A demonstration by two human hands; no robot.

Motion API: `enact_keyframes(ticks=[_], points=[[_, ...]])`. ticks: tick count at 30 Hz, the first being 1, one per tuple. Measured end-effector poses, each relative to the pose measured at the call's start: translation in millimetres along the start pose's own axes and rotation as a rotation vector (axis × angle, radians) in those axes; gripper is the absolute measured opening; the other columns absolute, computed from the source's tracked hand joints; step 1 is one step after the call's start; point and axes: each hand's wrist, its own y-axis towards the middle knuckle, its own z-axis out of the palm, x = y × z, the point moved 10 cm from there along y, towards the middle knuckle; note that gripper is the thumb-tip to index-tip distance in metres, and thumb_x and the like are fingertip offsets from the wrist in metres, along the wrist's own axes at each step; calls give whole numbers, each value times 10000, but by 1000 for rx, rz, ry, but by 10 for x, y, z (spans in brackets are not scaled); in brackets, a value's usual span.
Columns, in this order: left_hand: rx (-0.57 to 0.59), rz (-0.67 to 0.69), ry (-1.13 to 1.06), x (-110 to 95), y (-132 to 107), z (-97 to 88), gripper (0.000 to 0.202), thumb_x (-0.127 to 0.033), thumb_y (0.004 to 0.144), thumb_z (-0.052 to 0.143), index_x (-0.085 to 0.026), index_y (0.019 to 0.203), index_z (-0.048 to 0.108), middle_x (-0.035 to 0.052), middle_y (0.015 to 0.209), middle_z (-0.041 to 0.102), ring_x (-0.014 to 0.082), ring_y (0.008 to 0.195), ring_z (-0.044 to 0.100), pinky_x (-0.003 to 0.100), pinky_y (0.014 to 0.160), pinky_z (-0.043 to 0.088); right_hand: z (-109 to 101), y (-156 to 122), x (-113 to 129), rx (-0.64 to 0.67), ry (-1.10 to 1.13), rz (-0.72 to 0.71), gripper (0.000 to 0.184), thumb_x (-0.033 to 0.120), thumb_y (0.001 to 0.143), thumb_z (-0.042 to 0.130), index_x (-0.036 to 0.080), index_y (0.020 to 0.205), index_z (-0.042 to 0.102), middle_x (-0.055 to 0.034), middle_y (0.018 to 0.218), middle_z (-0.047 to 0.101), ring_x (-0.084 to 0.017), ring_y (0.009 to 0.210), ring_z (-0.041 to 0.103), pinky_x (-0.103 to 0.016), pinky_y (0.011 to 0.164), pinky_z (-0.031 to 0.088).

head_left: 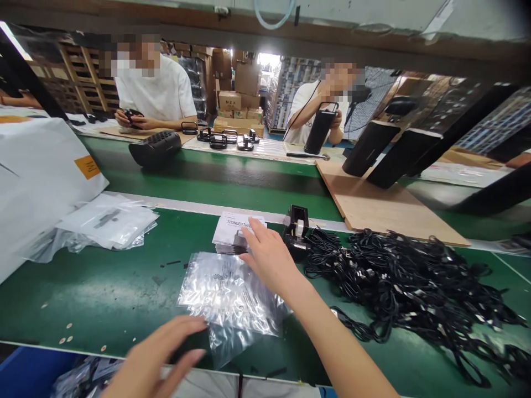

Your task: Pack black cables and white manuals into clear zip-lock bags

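My right hand [267, 257] reaches over a stack of printed leaflets [228, 232], fingers stretched out on or just above the top one. Whether the fingertips press on the paper I cannot tell. Just in front of the leaflets lies a pile of clear plastic bags [226, 296], with printing on them. My left hand [166, 351] is slightly blurred at the near edge, thumb and fingers apart, beside the lower left corner of the bags. Nothing is held in it.
A black tape dispenser [296, 229] stands right of the leaflets, beside a heap of black cables [398, 282]. More bagged sheets [114, 221] and a large white sack [41, 182] lie left. Black speakers [371, 146] rest on a wooden board [398, 213]. Two people work across the bench.
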Motion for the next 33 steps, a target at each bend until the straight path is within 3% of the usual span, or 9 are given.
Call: enact_keyframes(ticks=[3, 5, 7, 12, 15, 18, 24, 28, 33], points=[[367, 440, 119, -569, 95, 764, 580, -421, 772, 575, -339, 1311, 378, 39, 1356, 430, 294, 1212, 423, 488, 1046, 238, 126, 182, -77, 149, 11, 5, 348, 169, 796, 595, 122, 1135, 539, -154, 1135, 604, -244, 1073, 540, -382, 969, 317], [455, 504, 151, -597, 130, 930, 753, -454, 750, 592, -326, 1378, 197, 58, 1380, 386, 302, 1241, 375, 566, 1044, 94, 134, 240, -162, 190, 11, 32, 255, 179, 768, 625, 143, 1020, 618, -114, 912, 692, -244, 890, 628, -337, 833, 418], [452, 443, 168, -427, 201, 836, 819, -435, 720, 635, -337, 1382, 163, 51, 1357, 425, 308, 1232, 389, 578, 1041, 77, 124, 266, -248, 215, 20, 62, 242, 219, 735, 661, 171, 971, 655, -95, 846, 706, -255, 827, 642, -298, 703, 451], [221, 10, 137, 242, 479, 33, 409, -413, 756, 584, -362, 1161, 563, -15, 1271, 537, 345, 1301, 237, 520, 1042, 196, 115, 307, -365, 240, 90, 66, 302, 323, 696, 690, 238, 986, 676, -26, 889, 713, -219, 817, 643, -237, 656, 444], [104, -218, -59, 363, 583, -226, 393, -453, 676, 653, -322, 1046, 649, 11, 1173, 623, 339, 1257, 346, 421, 1027, 287, 110, 317, -377, 229, 99, 39, 272, 330, 743, 641, 248, 1000, 673, -19, 924, 708, -213, 830, 639, -235, 671, 436], [66, -403, -454, 274, 629, -111, 512, -521, 716, 588, -226, 1135, 584, 74, 1111, 657, 281, 1078, 557, 372, 962, 390, 81, 292, -336, 196, 63, 17, 204, 257, 834, 522, 237, 958, 683, -34, 897, 712, -210, 821, 639, -246, 676, 418], [162, -634, -1181, -83, 741, 413, 709, -635, 801, 338, -81, 1227, 452, 173, 1187, 592, 258, 1047, 585, 370, 947, 422, 42, 79, -52, 103, -47, -49, 223, 81, 830, 436, 157, 802, 644, -92, 791, 696, -207, 763, 622, -301, 762, 359], [147, -642, -1194, -98, 836, 457, 527, -508, 826, 441, -110, 1166, 506, 142, 1163, 613, 222, 1022, 598, 316, 911, 450, 99, 1, 15, 82, -62, -52, 197, 81, 843, 440, 163, 790, 611, -67, 778, 684, -184, 757, 609, -285, 743, 350], [161, -492, -814, -15, 714, 534, 382, -414, 759, 594, -161, 1045, 586, 76, 946, 685, 170, 790, 629, 280, 770, 490, 96, 148, -93, 68, -46, -1, 114, 192, 865, 489, 163, 895, 595, -79, 932, 659, -205, 831, 600, -287, 705, 383]])
